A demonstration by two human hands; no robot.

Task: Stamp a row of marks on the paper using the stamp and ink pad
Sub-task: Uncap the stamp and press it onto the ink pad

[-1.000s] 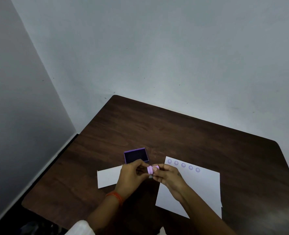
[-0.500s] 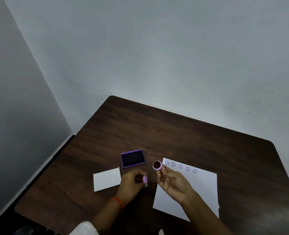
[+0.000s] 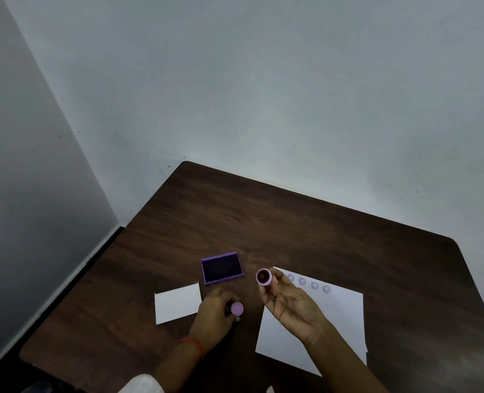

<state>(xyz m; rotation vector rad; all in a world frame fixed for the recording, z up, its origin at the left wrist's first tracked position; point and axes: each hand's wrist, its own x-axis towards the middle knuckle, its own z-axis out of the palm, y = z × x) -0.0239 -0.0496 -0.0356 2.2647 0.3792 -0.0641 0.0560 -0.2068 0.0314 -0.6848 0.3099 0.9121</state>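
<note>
My right hand [image 3: 289, 304] holds a small round purple stamp [image 3: 263, 276] by the fingertips, its dark red face turned up toward me, just left of the white paper [image 3: 340, 321]. A row of several faint purple round marks [image 3: 308, 282] runs along the paper's top edge. My left hand [image 3: 215, 316] rests low over the table, closed on a round purple cap [image 3: 237, 308]. The open purple ink pad [image 3: 221, 268] with its dark surface lies on the table beyond my left hand.
A small white card [image 3: 177, 303] lies left of my left hand on the dark wooden table [image 3: 263, 222]. The table stands in a corner, with walls behind and to the left. An orange band circles my left wrist [image 3: 192, 343].
One second ago both hands held the stamp together. They have pulled apart: the cap went down and left with my left hand, and the stamp, face up, stayed with my right.
</note>
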